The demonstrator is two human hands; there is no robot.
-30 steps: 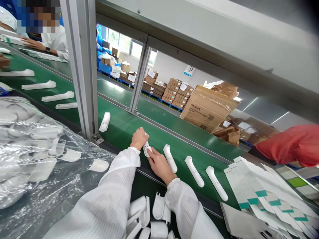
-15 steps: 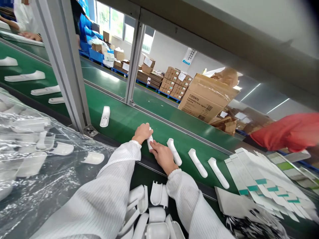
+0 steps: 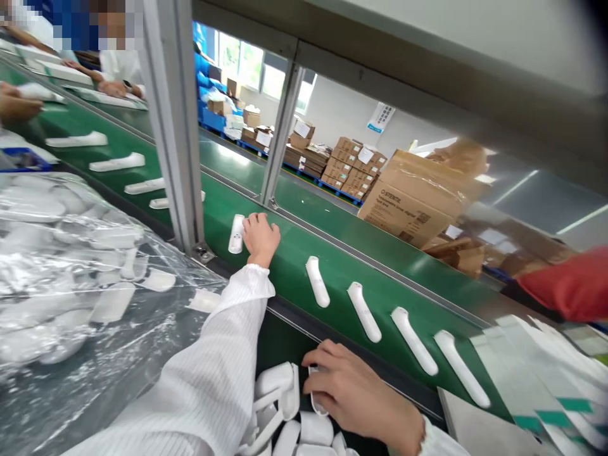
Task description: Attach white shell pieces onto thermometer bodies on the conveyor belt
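On the green belt, my left hand is at the right side of a white device, its fingers apart. My right hand is lower down, over a pile of white plastic covers, with its fingers curled around one white cover. Four white devices lie in a slanted row to the right of my left hand, among them the nearest one and the farthest one. More devices lie on the belt at the far left.
Plastic-wrapped white covers fill the left. A metal post rises before the belt. White and green cartons lie at right, near a red sleeve. Other people's hands are at upper left.
Both hands have let go of the device between them, which now lies on the belt. My left hand has moved left to another device; my right hand has dropped to the covers. The view has shifted.
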